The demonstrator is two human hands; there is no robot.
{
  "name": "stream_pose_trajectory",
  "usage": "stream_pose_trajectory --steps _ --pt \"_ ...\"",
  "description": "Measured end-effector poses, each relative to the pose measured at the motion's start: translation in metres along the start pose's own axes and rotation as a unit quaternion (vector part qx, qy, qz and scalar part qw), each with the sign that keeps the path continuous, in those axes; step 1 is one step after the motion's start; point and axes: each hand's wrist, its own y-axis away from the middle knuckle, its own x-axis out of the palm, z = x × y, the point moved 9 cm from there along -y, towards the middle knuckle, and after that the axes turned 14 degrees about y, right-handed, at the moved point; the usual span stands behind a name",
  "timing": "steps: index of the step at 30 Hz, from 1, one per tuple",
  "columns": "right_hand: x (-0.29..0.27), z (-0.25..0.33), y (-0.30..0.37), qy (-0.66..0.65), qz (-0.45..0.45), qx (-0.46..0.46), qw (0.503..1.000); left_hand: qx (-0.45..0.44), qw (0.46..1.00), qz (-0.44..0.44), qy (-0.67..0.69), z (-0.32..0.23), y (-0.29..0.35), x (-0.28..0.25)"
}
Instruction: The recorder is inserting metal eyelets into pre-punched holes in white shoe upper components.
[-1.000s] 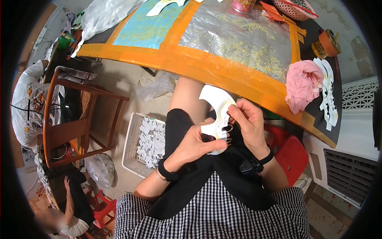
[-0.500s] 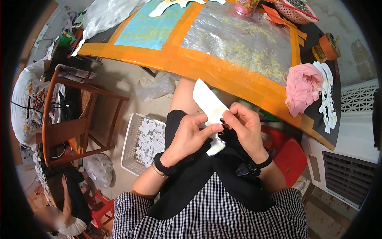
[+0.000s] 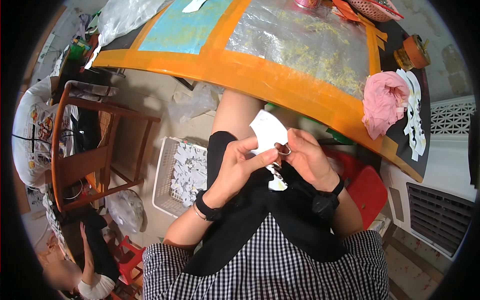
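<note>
Over my lap, a white strip of card or paper (image 3: 270,129) is pinched between the thumb and fingers of my left hand (image 3: 235,167). The strip's lower end bends down beneath my thumbs and carries small dark pieces along its edge. My right hand (image 3: 312,157) closes its fingertips on a thin, curved metal ring (image 3: 285,151) at the strip's edge. My fingers partly cover where ring and strip meet. Similar white strips with dark pieces (image 3: 415,117) lie on the table's right end, beside a crumpled pink cloth (image 3: 384,102).
Orange tape edges the table (image 3: 210,72) ahead. A white basket of cut pieces (image 3: 160,192) stands on the floor at my left, near a wooden chair (image 3: 82,172). Red plastic seat (image 3: 367,195) at right; another person (image 3: 92,255) sits at lower left.
The strip's upper part has tilted and now looks shorter and broader. My right fingers have shifted, and a metal ring shows between them. My view has moved slightly.
</note>
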Motion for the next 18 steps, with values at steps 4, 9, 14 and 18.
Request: stream_pose_trajectory --steps 4,9,14,18 --pt "-0.011 -0.009 0.002 -0.047 0.07 -0.013 0.996 -0.048 0.999 -0.002 0.013 0.005 -0.003 0.004" --pt "-0.012 -0.001 0.003 -0.034 0.128 -0.017 0.991 -0.025 0.995 -0.056 0.077 0.001 -0.005 -0.014" --pt "-0.019 -0.013 0.018 0.18 0.037 0.012 0.983 0.017 0.987 -0.105 0.122 0.004 -0.012 -0.012" --pt "-0.007 -0.008 0.013 0.266 -0.033 -0.007 0.963 0.013 0.984 -0.137 0.112 0.009 -0.01 -0.018"
